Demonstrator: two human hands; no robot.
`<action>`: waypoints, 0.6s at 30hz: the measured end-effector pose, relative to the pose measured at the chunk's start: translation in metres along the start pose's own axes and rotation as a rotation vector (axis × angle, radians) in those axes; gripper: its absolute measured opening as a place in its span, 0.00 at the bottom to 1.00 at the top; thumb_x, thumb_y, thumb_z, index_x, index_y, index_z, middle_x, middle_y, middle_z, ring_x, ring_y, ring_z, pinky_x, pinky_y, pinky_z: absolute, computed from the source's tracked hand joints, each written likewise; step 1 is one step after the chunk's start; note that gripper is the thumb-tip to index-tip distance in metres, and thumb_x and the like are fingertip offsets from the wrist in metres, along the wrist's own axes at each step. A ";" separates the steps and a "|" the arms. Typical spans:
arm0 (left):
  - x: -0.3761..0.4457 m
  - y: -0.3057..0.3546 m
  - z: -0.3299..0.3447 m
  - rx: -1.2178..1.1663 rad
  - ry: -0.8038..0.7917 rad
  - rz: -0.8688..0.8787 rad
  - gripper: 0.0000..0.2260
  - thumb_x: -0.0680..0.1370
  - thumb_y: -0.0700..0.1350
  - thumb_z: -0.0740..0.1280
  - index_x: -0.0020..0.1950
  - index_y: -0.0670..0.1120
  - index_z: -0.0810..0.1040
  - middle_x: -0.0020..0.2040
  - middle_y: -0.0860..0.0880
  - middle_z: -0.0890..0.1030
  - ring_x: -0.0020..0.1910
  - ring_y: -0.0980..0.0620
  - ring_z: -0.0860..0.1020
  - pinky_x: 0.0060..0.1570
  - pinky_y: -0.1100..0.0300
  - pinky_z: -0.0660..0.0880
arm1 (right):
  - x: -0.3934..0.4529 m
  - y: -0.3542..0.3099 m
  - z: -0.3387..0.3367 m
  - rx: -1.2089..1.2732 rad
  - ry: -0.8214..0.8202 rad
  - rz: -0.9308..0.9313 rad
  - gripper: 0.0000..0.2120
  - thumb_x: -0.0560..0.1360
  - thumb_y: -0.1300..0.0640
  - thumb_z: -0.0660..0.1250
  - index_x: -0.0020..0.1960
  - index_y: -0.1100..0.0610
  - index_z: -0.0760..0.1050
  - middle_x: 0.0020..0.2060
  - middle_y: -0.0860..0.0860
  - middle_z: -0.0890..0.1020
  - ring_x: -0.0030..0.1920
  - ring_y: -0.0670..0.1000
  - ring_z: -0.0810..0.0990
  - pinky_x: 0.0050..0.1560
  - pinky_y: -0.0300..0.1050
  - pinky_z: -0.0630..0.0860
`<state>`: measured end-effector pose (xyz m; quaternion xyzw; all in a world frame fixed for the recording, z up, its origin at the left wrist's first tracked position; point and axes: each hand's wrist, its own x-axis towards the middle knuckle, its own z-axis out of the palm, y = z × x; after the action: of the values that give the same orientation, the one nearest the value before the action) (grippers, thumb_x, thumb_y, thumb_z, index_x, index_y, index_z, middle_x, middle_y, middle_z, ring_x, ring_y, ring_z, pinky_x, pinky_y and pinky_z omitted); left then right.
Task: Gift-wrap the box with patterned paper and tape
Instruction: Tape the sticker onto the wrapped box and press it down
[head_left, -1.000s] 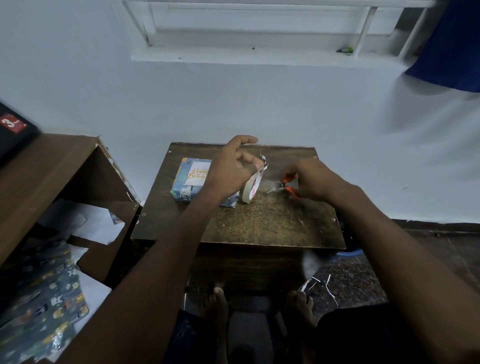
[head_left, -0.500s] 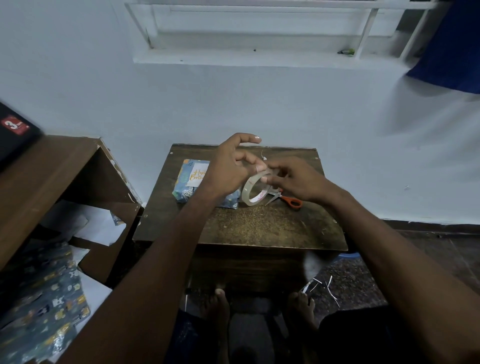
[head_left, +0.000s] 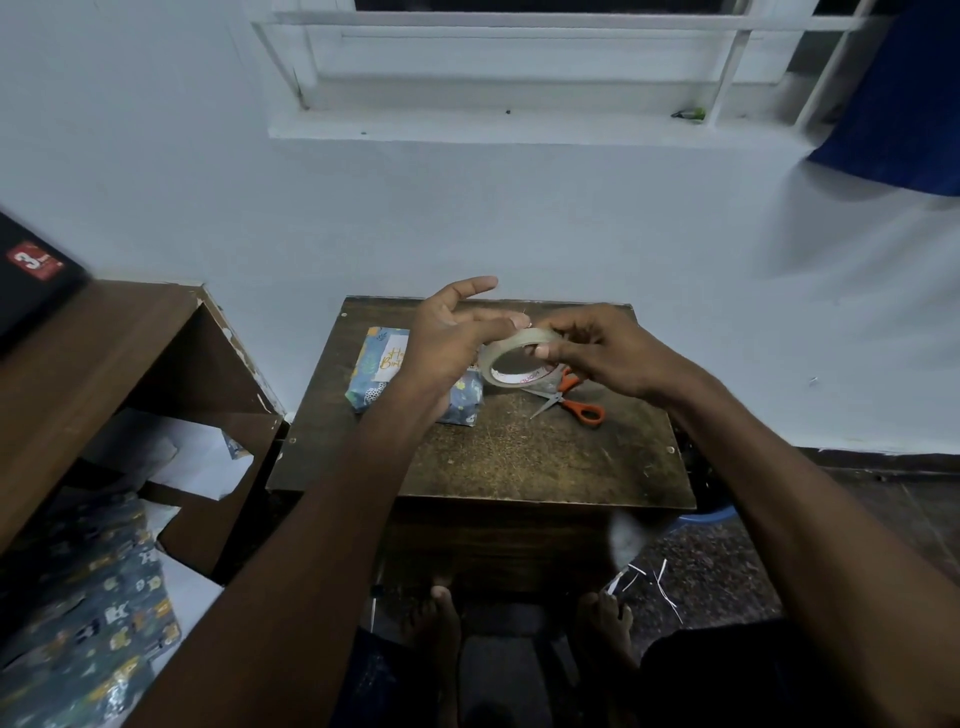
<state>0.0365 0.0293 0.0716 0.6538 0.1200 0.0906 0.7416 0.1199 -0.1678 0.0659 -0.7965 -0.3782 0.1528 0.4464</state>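
Both hands, left hand (head_left: 447, 338) and right hand (head_left: 602, 353), pinch the tape roll (head_left: 511, 364) in a narrow grip, likely seeking its end, at the wrapped box's (head_left: 374, 374) three o'clock.

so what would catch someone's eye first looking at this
Probably the roll of clear tape, held up between both hands above the middle of the small wooden table. Next, the orange-handled scissors lying just right of it, and the wrapped box with its birthday tag, partly behind the left hand.
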 end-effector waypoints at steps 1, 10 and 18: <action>-0.001 0.001 0.001 0.006 0.015 -0.020 0.25 0.72 0.35 0.80 0.68 0.46 0.78 0.48 0.46 0.89 0.40 0.57 0.86 0.34 0.68 0.76 | 0.000 0.000 -0.001 -0.010 0.007 0.000 0.07 0.82 0.57 0.70 0.57 0.54 0.85 0.43 0.52 0.86 0.45 0.57 0.83 0.46 0.57 0.81; -0.001 -0.004 0.002 0.158 -0.016 0.075 0.26 0.73 0.39 0.80 0.69 0.47 0.76 0.47 0.48 0.89 0.51 0.53 0.87 0.58 0.57 0.79 | 0.001 0.005 -0.009 -0.084 0.010 -0.040 0.09 0.79 0.59 0.74 0.52 0.45 0.85 0.38 0.39 0.84 0.38 0.50 0.79 0.39 0.43 0.75; 0.004 -0.019 -0.008 0.450 0.094 0.165 0.21 0.80 0.37 0.72 0.71 0.50 0.74 0.49 0.55 0.89 0.46 0.56 0.86 0.51 0.50 0.82 | 0.006 0.013 -0.004 -0.203 -0.019 0.039 0.12 0.71 0.65 0.80 0.51 0.52 0.89 0.43 0.46 0.88 0.44 0.50 0.86 0.48 0.50 0.82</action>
<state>0.0377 0.0356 0.0513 0.8052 0.1175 0.1522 0.5609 0.1323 -0.1695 0.0583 -0.8433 -0.3805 0.1296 0.3567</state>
